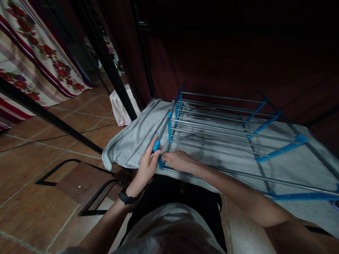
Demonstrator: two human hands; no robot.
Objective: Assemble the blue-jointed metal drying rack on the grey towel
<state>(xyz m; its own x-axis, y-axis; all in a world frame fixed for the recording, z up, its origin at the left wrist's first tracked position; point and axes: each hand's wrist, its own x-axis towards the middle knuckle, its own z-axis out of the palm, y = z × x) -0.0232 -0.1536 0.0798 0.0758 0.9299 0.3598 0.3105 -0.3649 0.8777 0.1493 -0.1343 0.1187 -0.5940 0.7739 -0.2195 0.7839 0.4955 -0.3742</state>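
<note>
A drying rack (pixel 212 123) with grey metal rods and blue plastic brackets lies on a grey blanket. My left hand (pixel 147 163) is closed around the rack's near left corner, its thumb and fingers about a blue plastic joint (pixel 156 146) on a grey tube. Right beside it, my right hand (pixel 178 161) has its fingers curled at a lower blue bracket (pixel 160 163). The fingertips of that hand are partly hidden against the bracket. From there a long rod (pixel 249 175) runs to the right under my forearm.
The grey blanket (pixel 132 141) covers a bed-like surface with black metal posts (pixel 116 81) at its left. A chair with black metal tubing (pixel 76 183) stands on the tiled floor. A cable (pixel 66 135) crosses the tiles. Floral curtains (pixel 45 60) hang at the upper left.
</note>
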